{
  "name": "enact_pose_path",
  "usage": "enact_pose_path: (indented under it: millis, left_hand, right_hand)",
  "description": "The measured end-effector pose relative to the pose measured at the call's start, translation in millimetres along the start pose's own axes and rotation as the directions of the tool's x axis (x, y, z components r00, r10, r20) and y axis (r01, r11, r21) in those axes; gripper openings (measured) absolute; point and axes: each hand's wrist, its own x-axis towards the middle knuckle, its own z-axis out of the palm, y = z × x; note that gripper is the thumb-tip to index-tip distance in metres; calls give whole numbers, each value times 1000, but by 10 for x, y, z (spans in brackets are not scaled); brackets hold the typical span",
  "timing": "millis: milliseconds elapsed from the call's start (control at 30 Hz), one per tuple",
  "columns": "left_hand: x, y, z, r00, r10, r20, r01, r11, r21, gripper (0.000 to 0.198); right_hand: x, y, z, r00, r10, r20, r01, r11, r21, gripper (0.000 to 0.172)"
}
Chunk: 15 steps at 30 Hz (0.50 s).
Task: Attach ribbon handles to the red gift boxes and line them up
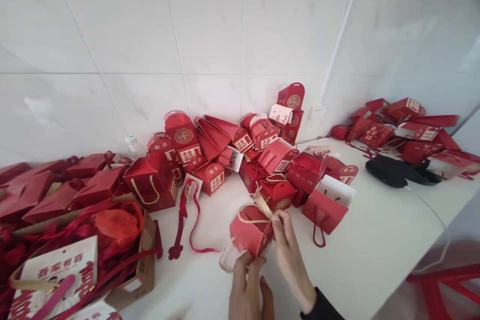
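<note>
A small red gift box [250, 234] with a cream twisted cord over its top sits on the white table. My left hand [247, 285] comes from the bottom edge, its fingertips against the near lower side of the box. At the box's upper right, my right hand [290, 255] pinches a pale gold ribbon [263, 206] between thumb and finger. The ribbon rises from the top of the box. A loop of cream cord [225, 262] lies on the table left of the box. Just behind stands another red box [276, 194].
Red boxes [150, 180] are piled along the tiled wall. A cardboard carton [147, 260] of red ribbons is at left. An open red box [327, 207] stands at right, before a black object [386, 172] with a white cable. A red stool [446, 280] is beyond the table's edge.
</note>
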Motion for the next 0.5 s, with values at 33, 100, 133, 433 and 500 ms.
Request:
enact_pose_path:
  millis: [33,100,133,433,500]
  left_hand:
    - [111,-21,-39,1000,18,12,-18,1000,25,48]
    - [312,-46,-124,1000,-7,25,7,1000,27,46]
    - [383,-40,-161,998,-56,38,57,998,-15,43]
    - [314,269,-97,630,-726,275,618,254,-744,68]
    - [360,209,-141,604,-737,305,592,158,-790,69]
  right_hand:
    - [47,-36,23,1000,-17,-14,17,1000,3,45]
    - [84,-114,11,997,-51,-59,51,999,1,45]
    - [71,-151,-16,995,-65,-80,65,998,-4,45]
    - [-420,-59,27,881,-102,461,145,988,-59,41]
    - [-402,-39,63,828,-110,550,196,975,-100,41]
